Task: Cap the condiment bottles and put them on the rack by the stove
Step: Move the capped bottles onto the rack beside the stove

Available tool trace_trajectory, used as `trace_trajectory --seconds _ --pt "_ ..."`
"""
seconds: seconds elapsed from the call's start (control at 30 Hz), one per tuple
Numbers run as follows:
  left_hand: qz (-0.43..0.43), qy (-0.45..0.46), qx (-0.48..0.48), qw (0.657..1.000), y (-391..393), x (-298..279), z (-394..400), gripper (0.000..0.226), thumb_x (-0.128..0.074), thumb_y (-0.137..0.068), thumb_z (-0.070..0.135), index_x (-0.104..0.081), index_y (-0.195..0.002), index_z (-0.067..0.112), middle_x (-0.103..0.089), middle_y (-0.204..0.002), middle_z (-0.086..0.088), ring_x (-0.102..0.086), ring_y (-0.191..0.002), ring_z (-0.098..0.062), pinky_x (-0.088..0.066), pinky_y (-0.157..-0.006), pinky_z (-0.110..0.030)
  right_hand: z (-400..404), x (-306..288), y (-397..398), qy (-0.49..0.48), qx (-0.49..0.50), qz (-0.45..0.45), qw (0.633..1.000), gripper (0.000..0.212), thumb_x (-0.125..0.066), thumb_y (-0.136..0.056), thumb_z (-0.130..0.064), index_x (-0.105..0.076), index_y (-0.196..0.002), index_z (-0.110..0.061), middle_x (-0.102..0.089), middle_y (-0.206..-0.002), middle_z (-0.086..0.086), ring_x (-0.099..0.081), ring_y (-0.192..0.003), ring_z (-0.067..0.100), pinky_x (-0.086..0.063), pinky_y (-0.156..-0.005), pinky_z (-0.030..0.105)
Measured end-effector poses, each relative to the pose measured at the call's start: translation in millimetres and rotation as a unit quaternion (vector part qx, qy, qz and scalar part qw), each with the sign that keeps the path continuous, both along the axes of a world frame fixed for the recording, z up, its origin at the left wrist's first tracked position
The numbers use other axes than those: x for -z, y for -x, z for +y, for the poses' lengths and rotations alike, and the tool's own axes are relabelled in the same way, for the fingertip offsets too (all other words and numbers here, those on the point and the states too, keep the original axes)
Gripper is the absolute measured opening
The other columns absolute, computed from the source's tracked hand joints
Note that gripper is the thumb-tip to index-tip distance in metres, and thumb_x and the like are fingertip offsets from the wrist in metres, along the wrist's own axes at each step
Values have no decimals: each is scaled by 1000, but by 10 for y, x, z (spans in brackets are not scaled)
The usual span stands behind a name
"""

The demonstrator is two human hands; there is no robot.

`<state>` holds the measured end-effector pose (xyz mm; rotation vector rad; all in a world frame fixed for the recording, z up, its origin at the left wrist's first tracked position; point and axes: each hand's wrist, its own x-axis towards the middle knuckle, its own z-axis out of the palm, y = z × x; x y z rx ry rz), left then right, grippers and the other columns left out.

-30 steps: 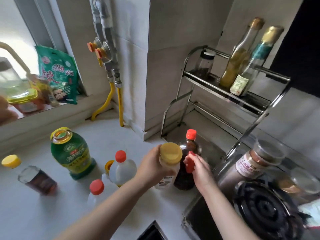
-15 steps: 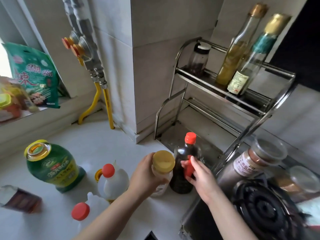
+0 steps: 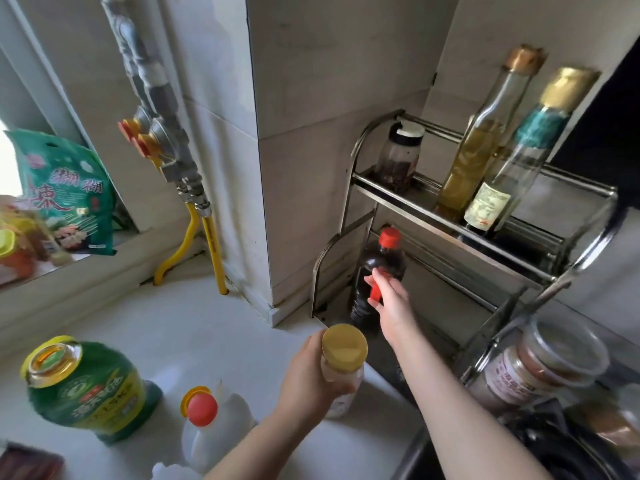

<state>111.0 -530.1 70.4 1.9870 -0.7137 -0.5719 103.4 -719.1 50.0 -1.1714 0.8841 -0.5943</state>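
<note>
On the rack's (image 3: 450,233) lower shelf, the dark bottle (image 3: 375,271) has been set, right hand (image 3: 391,306) clamped on it; the left hand (image 3: 311,372) is closed around the yellow-capped bottle (image 3: 343,362).

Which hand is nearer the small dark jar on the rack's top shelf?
The right hand, gripping the dark sauce bottle at the lower shelf, below the dark jar. The left hand holds the yellow-capped bottle farther back, over the counter.
</note>
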Motion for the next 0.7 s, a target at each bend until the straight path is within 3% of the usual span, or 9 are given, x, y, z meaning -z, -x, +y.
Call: trace_trajectory --seconds 0.1,0.2,0.33,0.43,0.53,0.6,0.7 --pt "-5 4 7 1000 -116 28 -102 57 -81 -63 25 -50 -110 35 -57 -107 14 -51 -95 -5 -39 -77 -18 -147 112 -189 -14 18 8 1000 3 -64 -85 -26 -66 -84 -24 -66 -111 6 -58 -105 18 -46 -75 27" --pt "-8 8 12 1000 -162 90 -129 60 -82 -63 25 -46 -108 40 -58 -107 16 -52 -97 -5 -40 -77 -14 -241 203 -308 -26 30 8 999 1 -66 -83 -22 -66 -82 -22 -65 -111 8 -57 -105 20 -45 -72 27" --pt "-11 6 15 1000 -190 199 -104 71 -82 -61 20 -48 -122 33 -58 -116 16 -52 -106 -6 -34 -77 -2 -314 276 -425 -36 24 -1 999 8 -64 -85 -15 -65 -83 -23 -64 -106 6 -58 -103 20 -47 -83 29" --pt "-10 3 13 1000 -208 238 -99 75 -83 -59 18 -48 -123 35 -57 -117 18 -51 -107 -4 -34 -80 -2 -313 284 -496 -29 17 -7 999 11 -59 -88 -11 -61 -82 -20 -65 -92 2 -58 -99 19 -48 -85 30" --pt "-15 4 14 1000 -217 247 -114 73 -84 -58 18 -47 -116 41 -57 -114 21 -52 -106 -4 -35 -80 -3 -298 316 -522 6 21 25 999 10 -60 -88 -12 -60 -79 -18 -65 -88 0 -60 -102 25 -46 -95 39" --pt "-14 -5 16 1000 -222 236 -120 73 -84 -59 17 -44 -113 44 -57 -113 21 -51 -107 -4 -34 -78 -1 -253 348 -468 29 14 47 998 5 -63 -86 -12 -62 -88 -17 -64 -95 4 -59 -107 30 -46 -95 38" --pt "-11 -17 9 1000 -206 277 -118 81 -85 -60 19 -44 -127 35 -55 -125 14 -49 -119 -10 -38 -90 -7 -71 289 -276 81 -27 65 994 30 -59 -89 -11 -54 -118 -13 -58 -117 6 -52 -118 25 -40 -95 31"
